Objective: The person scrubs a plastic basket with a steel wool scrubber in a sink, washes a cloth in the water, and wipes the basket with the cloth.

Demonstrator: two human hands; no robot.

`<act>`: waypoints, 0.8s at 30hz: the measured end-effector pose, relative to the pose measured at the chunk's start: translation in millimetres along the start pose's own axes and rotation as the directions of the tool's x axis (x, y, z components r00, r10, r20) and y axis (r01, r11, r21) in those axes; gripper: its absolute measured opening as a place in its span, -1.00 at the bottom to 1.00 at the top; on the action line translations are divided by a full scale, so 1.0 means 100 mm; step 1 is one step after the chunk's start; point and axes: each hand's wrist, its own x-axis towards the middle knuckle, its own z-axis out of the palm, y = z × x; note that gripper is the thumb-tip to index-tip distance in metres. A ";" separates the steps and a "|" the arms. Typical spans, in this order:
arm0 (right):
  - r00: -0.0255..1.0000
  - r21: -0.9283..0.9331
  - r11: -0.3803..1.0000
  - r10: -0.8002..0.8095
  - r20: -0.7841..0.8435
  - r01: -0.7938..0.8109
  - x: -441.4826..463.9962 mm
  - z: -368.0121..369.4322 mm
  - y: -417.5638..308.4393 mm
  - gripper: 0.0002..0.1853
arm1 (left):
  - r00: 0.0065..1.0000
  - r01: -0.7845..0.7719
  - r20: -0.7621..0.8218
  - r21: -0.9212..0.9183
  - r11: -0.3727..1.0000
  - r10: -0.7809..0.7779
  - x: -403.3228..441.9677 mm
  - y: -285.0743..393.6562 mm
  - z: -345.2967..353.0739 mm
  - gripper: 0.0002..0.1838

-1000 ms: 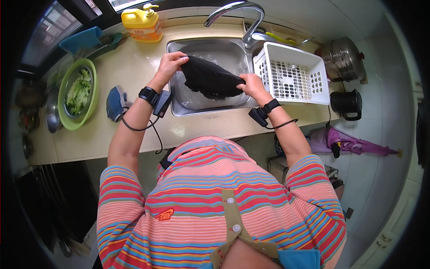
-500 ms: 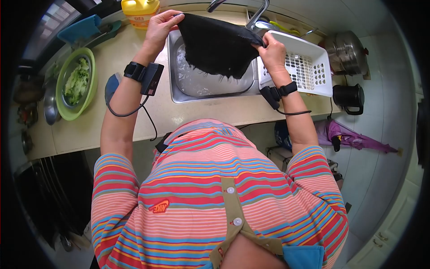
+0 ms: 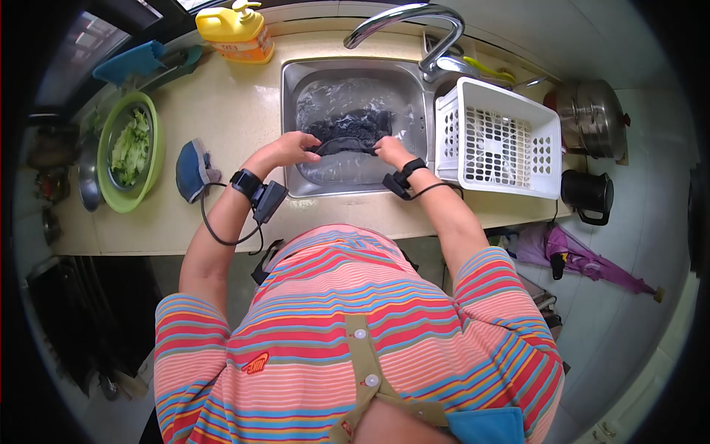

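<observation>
A black cloth (image 3: 353, 127) lies partly under the water in the steel sink (image 3: 296, 182), its near edge bunched above the surface. My left hand (image 3: 291, 149) pinches the left end of that edge between thumb and fingers. At the right end, my right hand (image 3: 393, 151) has its fingers closed on the same edge. The far part of the cloth spreads out in the water and looks blurred there.
Over the sink arches a chrome faucet (image 3: 403, 15). A white plastic basket (image 3: 510, 181) stands right of it. Left on the counter are a blue cloth item (image 3: 194, 172), a green-rimmed bowl (image 3: 111, 189) of leafy greens and a yellow pump bottle (image 3: 235, 35).
Both hands have come down and nearer my body, bringing the black cloth from above the sink into the water. My view has shifted, showing more of the faucet and bottle.
</observation>
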 end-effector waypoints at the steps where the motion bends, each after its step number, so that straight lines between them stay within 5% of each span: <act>1: 0.991 -0.025 0.996 -0.078 0.109 0.081 0.14 0.20 0.11 -0.65 | 1.000 0.015 -0.003 -0.159 0.987 -0.016 -0.01 0.04 0.00 -0.52; 5: 0.964 -0.113 0.989 -0.065 0.259 0.097 0.24 0.52 0.04 -0.55 | 0.998 0.007 -0.062 -0.222 0.975 -0.022 0.05 -0.03 -0.12 -0.55; 7: 0.867 -0.332 0.937 0.072 0.493 0.111 0.11 0.28 -0.24 -0.52 | 0.991 0.072 -0.093 -0.198 0.977 -0.092 0.05 -0.04 -0.19 -0.59; 9: 0.879 -0.340 0.918 -0.018 0.477 0.203 0.20 0.46 -0.10 -0.63 | 0.991 0.076 -0.089 -0.195 0.978 -0.095 0.09 -0.06 -0.21 -0.59; 11: 0.983 -0.197 0.976 0.120 0.139 -0.091 0.19 0.40 -0.15 -0.76 | 0.992 0.075 -0.087 -0.191 0.979 -0.093 0.15 -0.11 -0.18 -0.59; 13: 0.995 -0.145 0.988 0.070 0.065 -0.060 0.09 0.13 -0.32 -0.80 | 0.997 0.054 -0.039 -0.179 0.982 -0.062 0.22 -0.10 -0.12 -0.45; 17: 0.976 -0.075 0.981 -0.185 -0.115 0.178 -0.30 -0.73 -0.85 -0.86 | 0.991 -0.134 -0.016 -0.134 0.982 0.133 0.36 0.05 0.05 -0.20; 19: 0.947 -0.039 0.977 -0.211 -0.243 0.208 -0.60 -1.23 -1.22 -0.85 | 0.925 -0.379 -0.078 -0.102 0.920 0.373 0.46 0.18 0.14 0.05; 23: 0.781 0.074 0.875 -0.386 -0.491 0.479 -1.08 -1.97 -1.71 -0.88 | 0.954 -0.281 -0.141 -0.108 0.954 0.265 0.60 0.47 0.20 0.06; 24: 0.739 0.095 0.845 -0.398 -0.544 0.526 -1.18 -2.10 -1.83 -0.87 | 0.909 -0.406 -0.154 -0.120 0.906 0.387 0.68 0.46 0.19 0.06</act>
